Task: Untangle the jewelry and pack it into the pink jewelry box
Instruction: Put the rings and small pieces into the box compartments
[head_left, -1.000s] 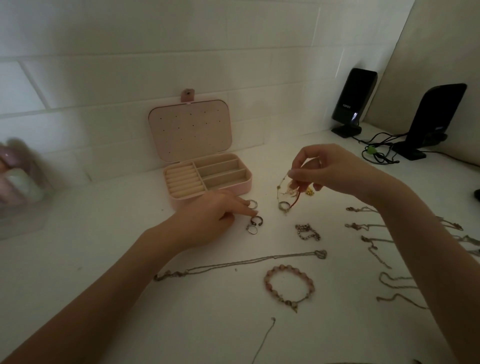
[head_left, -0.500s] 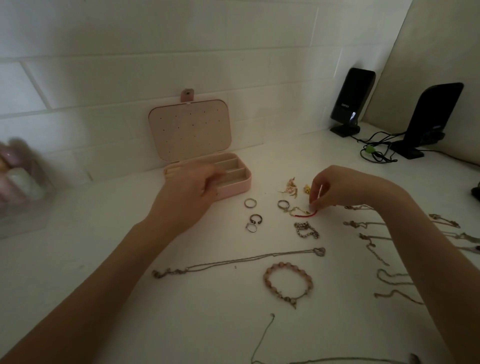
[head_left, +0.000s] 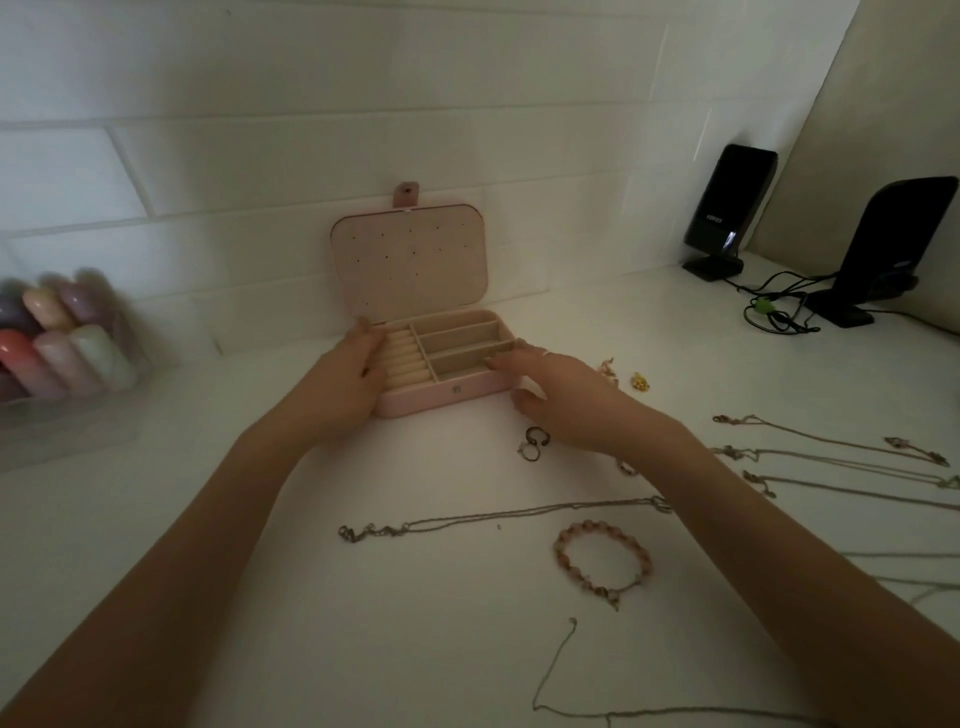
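While the pink jewelry box (head_left: 441, 400) sits open against the wall, left hand (head_left: 343, 387) grips its left end, fingers curled over the rim. Right hand (head_left: 558, 397) reaches over the right end, fingers straight; holding anything, cannot tell. Rings (head_left: 535, 443) and beaded bracelet (head_left: 602, 564) lie nearby on the counter (head_left: 208, 519).

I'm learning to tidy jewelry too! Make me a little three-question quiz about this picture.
1. True or false: the pink jewelry box has its lid shut.
2. Which lies nearest the camera? A) beaded bracelet B) black speakers C) gold charm
3. Fill in: the left hand holds the box's ____ end.

Key
1. False; the lid stands open against the wall.
2. A.
3. Left, while the right hand reaches over the right end.
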